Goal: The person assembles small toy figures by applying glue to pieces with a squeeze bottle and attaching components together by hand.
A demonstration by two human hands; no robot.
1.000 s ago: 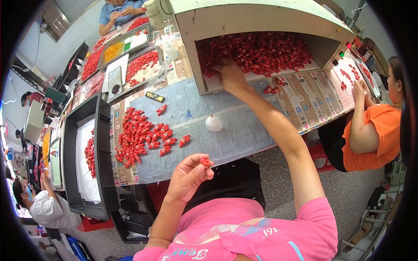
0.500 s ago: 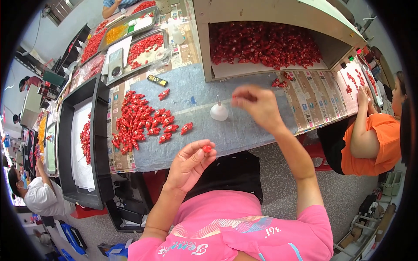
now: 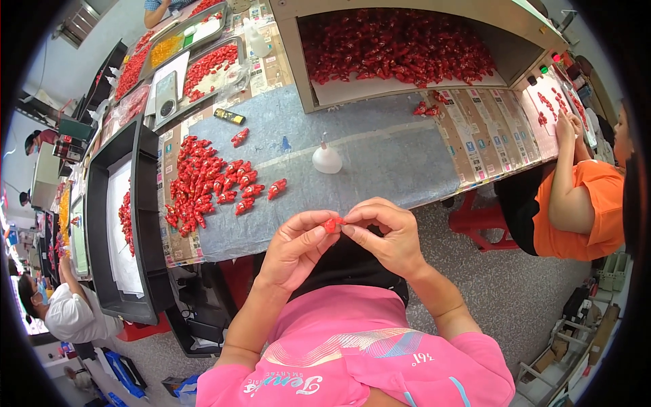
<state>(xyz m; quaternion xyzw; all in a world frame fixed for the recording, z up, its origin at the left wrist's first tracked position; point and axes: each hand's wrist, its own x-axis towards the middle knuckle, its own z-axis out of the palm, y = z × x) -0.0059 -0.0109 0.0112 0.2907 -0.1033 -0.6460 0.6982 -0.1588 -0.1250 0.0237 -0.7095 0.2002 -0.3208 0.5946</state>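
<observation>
Above my lap, just off the table's front edge, my left hand (image 3: 298, 244) pinches a small red figure piece (image 3: 331, 225) between thumb and fingertips. The fingertips of my right hand (image 3: 386, 237) close on the right end of that same piece. Whether a second small part sits in the right pinch is hidden. On the grey-blue cloth (image 3: 380, 163) beyond my hands stands a white squeeze bottle (image 3: 327, 159) with a thin metal tip. To its left lies a heap of similar red pieces (image 3: 196, 173), with several loose ones at its right side.
A black tray (image 3: 150, 224) with paper and red pieces stands at the left. Behind the cloth is an open box (image 3: 400, 98) full of red pieces. A yellow-black tube (image 3: 229, 117) lies near a phone (image 3: 166, 91). A co-worker in orange (image 3: 583, 210) sits at the right.
My right hand has come from beside the white bottle down to my left hand, and its fingertips now meet at the red piece. The whole view has shifted slightly.
</observation>
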